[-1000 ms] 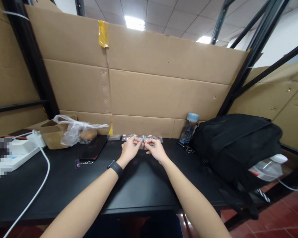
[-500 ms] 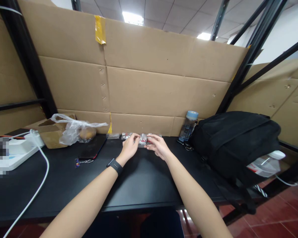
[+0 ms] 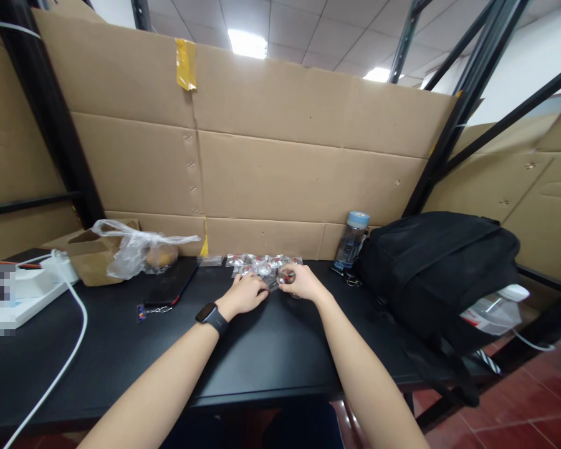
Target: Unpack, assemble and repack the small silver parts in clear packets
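Several small clear packets (image 3: 263, 262) with red marks lie in a row at the back of the black table, against the cardboard. My right hand (image 3: 303, 282) pinches one small clear packet (image 3: 287, 276) at the right front of the row. Palm down, my left hand (image 3: 245, 293) rests at the near edge of the packets, its fingers curved over the closest ones; whether it grips any cannot be made out. A flat clear strip (image 3: 210, 261) lies left of the row.
A black backpack (image 3: 442, 274) and a blue-capped bottle (image 3: 351, 240) stand right. Left are a dark flat case (image 3: 172, 282), a keychain (image 3: 155, 311), a knotted plastic bag (image 3: 133, 249), a cardboard box (image 3: 86, 255) and a white power strip (image 3: 28, 296) with a cable.
Both hands have moved back towards me, off the row, uncovering more packets. My left hand has turned palm down. The view has shifted slightly.
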Available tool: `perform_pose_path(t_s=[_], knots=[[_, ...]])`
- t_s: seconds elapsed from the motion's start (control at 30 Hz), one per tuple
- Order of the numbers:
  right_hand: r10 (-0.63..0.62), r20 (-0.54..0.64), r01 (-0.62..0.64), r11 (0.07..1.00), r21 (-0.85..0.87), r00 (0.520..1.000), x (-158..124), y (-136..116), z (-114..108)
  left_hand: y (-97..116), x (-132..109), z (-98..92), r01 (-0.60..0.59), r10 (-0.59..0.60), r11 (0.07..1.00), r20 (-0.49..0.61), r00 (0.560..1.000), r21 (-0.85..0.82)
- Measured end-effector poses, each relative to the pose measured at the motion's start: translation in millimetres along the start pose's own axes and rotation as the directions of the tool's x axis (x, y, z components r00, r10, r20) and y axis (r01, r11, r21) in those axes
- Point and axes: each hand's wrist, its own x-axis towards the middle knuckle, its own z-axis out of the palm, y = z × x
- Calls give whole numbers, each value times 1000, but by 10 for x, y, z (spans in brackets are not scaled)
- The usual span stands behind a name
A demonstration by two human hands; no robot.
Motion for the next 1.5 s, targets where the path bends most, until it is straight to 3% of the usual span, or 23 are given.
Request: perform_pose_path(t_s=[0.37,0.77,0.93,1.07,1.37,1.5], knots=[[98,138,-62,967,-246,986,-16,-48,57,14,-62,-120,42,-39,998,101,994,-35],[-38,101,51,989,-138,994,38,-62,213,-23,-64,-164,-10,11,1000,182,983,-9],[-32,49,35,997,-65,998,42,-23,202,25,-76,-213,29,-25,999,170,985,-21],[-34,67,34,999,-7,997,48,20,236,39,-76,-250,24,-31,999,247,969,34],[-53,32,56,996,-75,998,77,-99,338,26,-69,-245,3,-23,997,276,961,74],[-18,86,24,998,-65,996,71,-90,308,37,-75,-251,-8,-17,996,278,960,87]])
